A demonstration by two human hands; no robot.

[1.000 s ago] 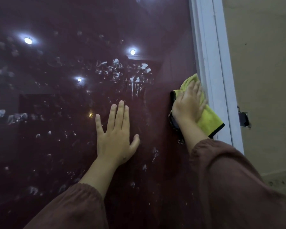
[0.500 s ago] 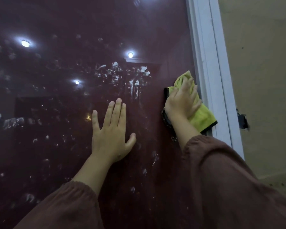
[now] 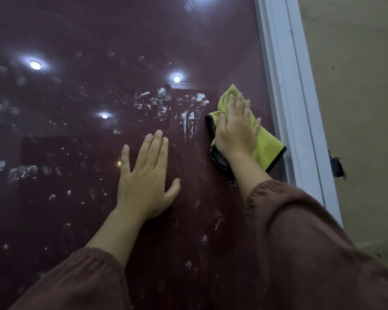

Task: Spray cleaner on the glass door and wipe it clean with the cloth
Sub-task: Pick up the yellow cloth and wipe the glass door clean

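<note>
From the head camera we see our left hand (image 3: 147,179) laid flat on the dark glass door (image 3: 99,209), fingers straight and held close together, thumb spread to the side, near the middle of the pane. Our right hand (image 3: 235,128) presses a yellow-green cloth (image 3: 267,146) against the glass near the door's right edge, just beside the white frame (image 3: 287,97); its fingers lie extended over the cloth, slightly blurred, and the cloth's dark-trimmed corner sticks out below and to the right of the palm. White foamy blotches of cleaner (image 3: 157,101) are scattered over the glass, thickest just left of the cloth and thinner toward the lower part of the pane. Round ceiling lights (image 3: 34,64) reflect in the glass. Both arms wear brown sleeves (image 3: 311,242). Right of the frame stands a beige wall (image 3: 356,86).
</note>
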